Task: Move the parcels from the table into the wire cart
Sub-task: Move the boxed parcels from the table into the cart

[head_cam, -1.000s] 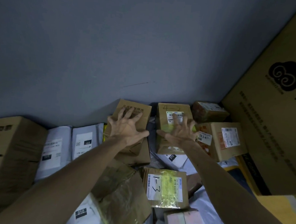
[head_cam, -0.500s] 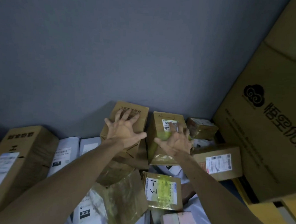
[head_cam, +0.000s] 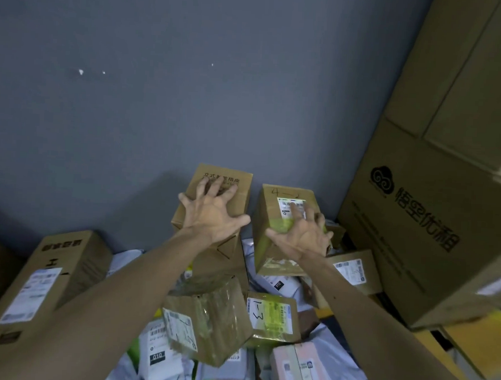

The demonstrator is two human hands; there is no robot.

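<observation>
Reaching over the heap, the person spreads the left hand (head_cam: 213,219) on a brown printed box (head_cam: 229,180). Thumb and little finger hook over its two side edges, so those fingers (head_cam: 214,188) clamp it. The right hand (head_cam: 302,236) grips the labelled box marked 4 (head_cam: 277,258) just beside it, fingers (head_cam: 296,211) bent across the white label. Both boxes stand before the grey wall (head_cam: 191,85); whether either is off the pile I cannot tell.

Nearer than the fingers, under the forearms, lie a box marked 1-3 (head_cam: 271,316), a taped box (head_cam: 216,318) and mailer bags (head_cam: 159,356). A tall carton (head_cam: 50,281) sits off to the left. The desk is buried and no wire cart shows, so I judge the job barely begun.
</observation>
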